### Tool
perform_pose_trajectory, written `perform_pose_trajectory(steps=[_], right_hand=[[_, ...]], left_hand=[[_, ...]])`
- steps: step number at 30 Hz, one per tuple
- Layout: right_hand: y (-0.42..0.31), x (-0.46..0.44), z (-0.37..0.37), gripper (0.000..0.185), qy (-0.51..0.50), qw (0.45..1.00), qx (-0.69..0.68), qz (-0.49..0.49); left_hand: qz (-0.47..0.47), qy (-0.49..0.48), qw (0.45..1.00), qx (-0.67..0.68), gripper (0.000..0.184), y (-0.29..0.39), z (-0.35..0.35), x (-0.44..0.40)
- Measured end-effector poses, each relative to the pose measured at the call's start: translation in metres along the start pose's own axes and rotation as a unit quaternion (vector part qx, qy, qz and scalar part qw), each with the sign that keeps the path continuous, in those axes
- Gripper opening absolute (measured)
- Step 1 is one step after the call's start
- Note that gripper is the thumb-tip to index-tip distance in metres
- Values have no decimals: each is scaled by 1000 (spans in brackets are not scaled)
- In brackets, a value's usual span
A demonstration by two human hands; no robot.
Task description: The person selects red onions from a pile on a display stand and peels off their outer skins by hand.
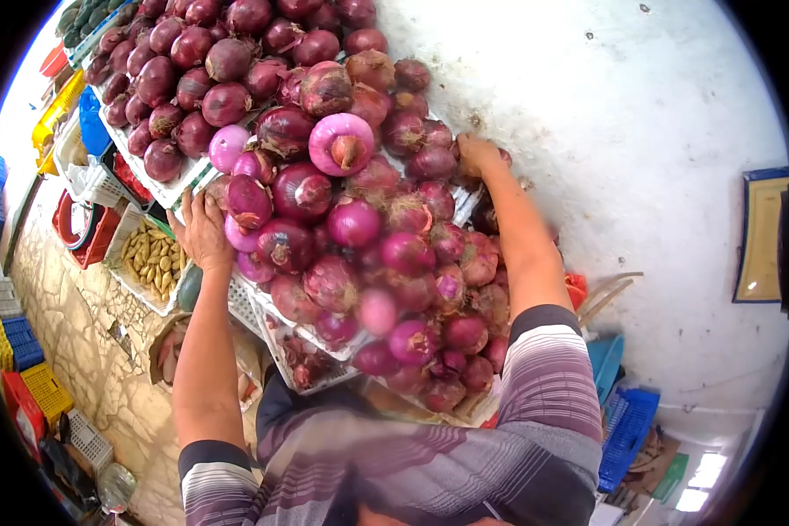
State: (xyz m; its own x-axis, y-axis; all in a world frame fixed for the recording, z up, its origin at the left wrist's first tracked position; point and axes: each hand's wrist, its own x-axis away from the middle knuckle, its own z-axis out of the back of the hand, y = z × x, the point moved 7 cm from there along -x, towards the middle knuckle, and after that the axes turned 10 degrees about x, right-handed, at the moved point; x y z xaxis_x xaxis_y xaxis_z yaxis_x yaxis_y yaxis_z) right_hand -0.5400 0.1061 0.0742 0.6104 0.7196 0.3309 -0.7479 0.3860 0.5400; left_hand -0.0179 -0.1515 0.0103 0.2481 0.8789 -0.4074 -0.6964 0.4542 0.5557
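Centrally, red onions [353, 223] are lying heaped. At nine o'clock, the left hand [205, 231] is resting by the pile's edge, fingers bent; I cannot tell whether they are gripping. At one o'clock, a white wall [640, 123] is crowding the right hand [479, 158], onions hiding its grasp. Yellowish roots [153, 261] are sitting past the left hand; a blue crate [627, 438] is standing toward four. At three, a framed notice [763, 238] is hanging, its writing unreadable.
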Motion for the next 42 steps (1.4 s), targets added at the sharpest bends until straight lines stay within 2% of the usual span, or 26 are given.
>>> perform_pose_trajectory(steps=[2,3,6,9,12,13,16,17,20,21,24,25,26,28,31,34,36,37,38,40,41,42], right_hand=[[-3,-7,-13,62,-6,999,-1,39],[0,-5,-11,62,17,999,16,38],[-4,25,23,63,-27,1000,11,0],[-11,29,12,68,32,998,46,2],[-14,48,19,58,73,997,-13,-4],[-15,58,28,67,84,996,6,8],[7,75,33,61,145,981,-87,-98],[17,84,39,56,195,961,-141,-140],[38,85,45,61,244,881,-388,-120],[41,69,18,61,207,795,-556,-126],[11,57,22,56,322,644,-693,-47],[-7,51,28,47,305,604,-736,-22],[-20,52,31,37,302,680,-665,-73],[-53,53,48,26,378,749,-540,-64],[-62,37,59,27,390,784,-469,-116],[-17,24,47,29,360,629,-665,-182],[-12,44,45,29,235,408,-874,-117],[-11,68,64,24,254,381,-885,-83],[-16,103,83,18,209,397,-892,-48],[-45,180,119,21,172,469,-866,-18],[-69,215,128,24,160,511,-843,-47],[-96,244,113,25,52,572,-816,-56]], left_hand=[[-4,-2,1000,-3,44,2,1,1],[1,1,1000,1,44,3,2,1],[7,8,1000,3,43,5,7,2],[-7,3,1000,5,42,9,8,1],[-1,4,1000,2,42,8,11,1],[0,8,1000,0,42,8,10,1],[-6,6,1000,2,41,9,9,1],[-9,4,1000,3,41,9,9,1],[21,4,1000,-3,40,11,11,2],[17,-4,1000,1,40,11,9,3],[14,-5,1000,-12,40,11,11,1],[13,-1,1000,-10,40,11,12,0],[12,0,1000,-8,40,10,10,1],[10,-4,1000,-8,41,7,7,1],[20,-12,1000,5,42,6,6,0],[8,-16,1000,15,43,6,7,1],[15,-4,1000,13,41,9,9,1],[19,2,1000,12,40,10,10,1],[16,2,1000,5,41,9,10,1],[9,0,1000,-8,41,8,8,1],[10,-7,1000,-4,42,7,6,2],[10,-12,1000,1,42,6,5,1]])
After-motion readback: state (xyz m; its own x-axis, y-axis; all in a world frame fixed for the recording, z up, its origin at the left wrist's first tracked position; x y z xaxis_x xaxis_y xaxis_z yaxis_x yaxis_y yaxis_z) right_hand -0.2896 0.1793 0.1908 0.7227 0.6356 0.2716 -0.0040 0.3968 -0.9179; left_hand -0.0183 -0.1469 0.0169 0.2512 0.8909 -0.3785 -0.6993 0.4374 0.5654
